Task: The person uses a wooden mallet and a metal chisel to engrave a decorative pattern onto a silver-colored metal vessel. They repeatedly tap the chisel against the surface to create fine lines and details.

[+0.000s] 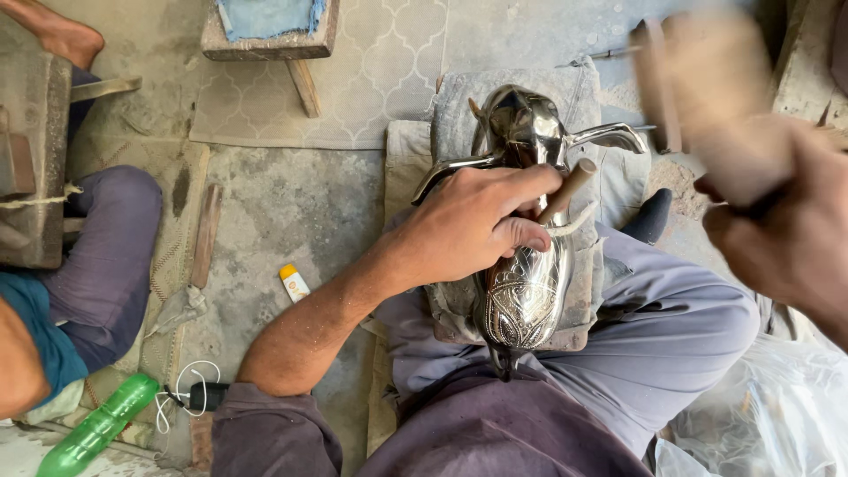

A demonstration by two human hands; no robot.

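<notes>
A shiny engraved metal vessel [523, 291] shaped like an animal with curved horns lies on a grey cloth pad [579, 97] across my lap. My left hand [473, 221] rests on the vessel's middle and grips a short wooden-handled punch [570, 190] against the metal. My right hand [782, 225] is raised at the right edge, motion-blurred, closed around the handle of a wooden mallet [698, 75] whose head hangs above the vessel's right horn.
Another person's legs in purple trousers [106, 265] sit at left beside a wooden block [31, 159]. A green plastic bottle [93, 428], a small yellow tube [294, 283], a phone charger with white cable [199, 393], a wooden stool [274, 40] and a clear plastic bag [777, 415] lie around.
</notes>
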